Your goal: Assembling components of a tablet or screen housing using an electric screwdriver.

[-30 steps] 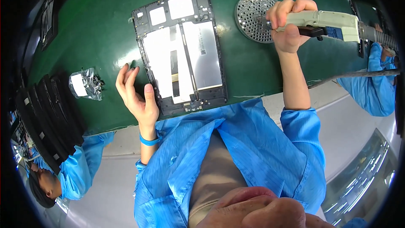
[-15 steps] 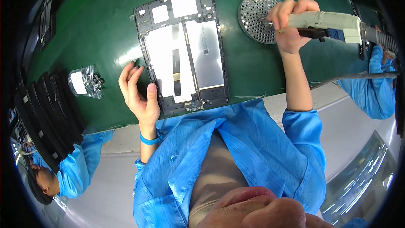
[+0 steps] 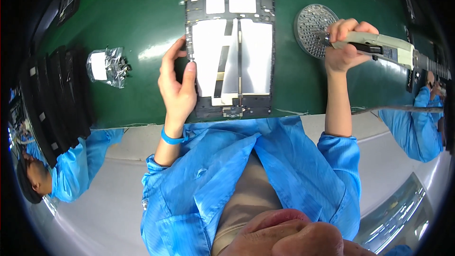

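Note:
An opened tablet housing lies on the green work surface in front of me, with a black frame and a bright silvery inside crossed by dark strips. My left hand rests along its left edge, thumb at the frame and fingers apart. Gripped in my right hand is a pale green electric screwdriver, held nearly level. Its tip end points left over a round grey dish dotted with holes or small bumps; whether the tip touches the dish I cannot tell.
A clear bag of small dark parts lies to the left, beside a row of black curved panels. Coiled metal hose or cord runs off the screwdriver's rear. People in blue sit at left and right.
The whole view has turned and shifted slightly. My left hand has come up closer against the housing's left edge. My right hand keeps the screwdriver at the dish.

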Demonstrator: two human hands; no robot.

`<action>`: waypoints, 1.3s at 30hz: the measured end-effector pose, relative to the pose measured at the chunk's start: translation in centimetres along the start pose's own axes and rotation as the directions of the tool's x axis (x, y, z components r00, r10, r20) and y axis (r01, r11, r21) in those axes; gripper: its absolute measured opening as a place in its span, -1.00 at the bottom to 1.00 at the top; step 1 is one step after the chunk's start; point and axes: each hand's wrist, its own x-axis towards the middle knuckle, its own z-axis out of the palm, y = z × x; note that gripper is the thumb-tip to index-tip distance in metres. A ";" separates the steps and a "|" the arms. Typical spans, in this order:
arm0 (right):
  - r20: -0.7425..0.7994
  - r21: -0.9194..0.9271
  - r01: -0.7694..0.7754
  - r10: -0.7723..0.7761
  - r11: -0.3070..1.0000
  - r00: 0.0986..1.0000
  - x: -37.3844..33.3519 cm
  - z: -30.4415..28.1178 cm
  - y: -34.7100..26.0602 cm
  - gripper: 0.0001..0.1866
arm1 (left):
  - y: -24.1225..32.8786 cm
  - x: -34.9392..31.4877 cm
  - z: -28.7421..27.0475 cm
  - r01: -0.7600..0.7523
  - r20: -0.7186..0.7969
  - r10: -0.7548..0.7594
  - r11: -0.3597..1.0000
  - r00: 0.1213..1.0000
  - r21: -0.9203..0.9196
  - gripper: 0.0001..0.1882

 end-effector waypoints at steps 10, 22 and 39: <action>0.140 0.304 -0.060 0.018 0.951 0.990 1.6 -0.5 -1.4 -0.46 | 1.4 -2.0 -0.2 -0.048 0.055 0.047 0.998 0.997 0.027 -0.56; 0.177 0.231 -0.023 -0.018 0.973 0.984 2.5 4.5 -2.8 -0.35 | -3.7 2.6 -11.0 0.003 -0.189 0.193 0.693 0.963 0.721 -0.84; 0.218 0.341 -0.075 -0.001 0.937 0.976 3.1 6.9 -3.1 -0.45 | 1.6 8.0 -5.8 0.187 0.177 -0.149 0.957 0.973 -0.222 -0.93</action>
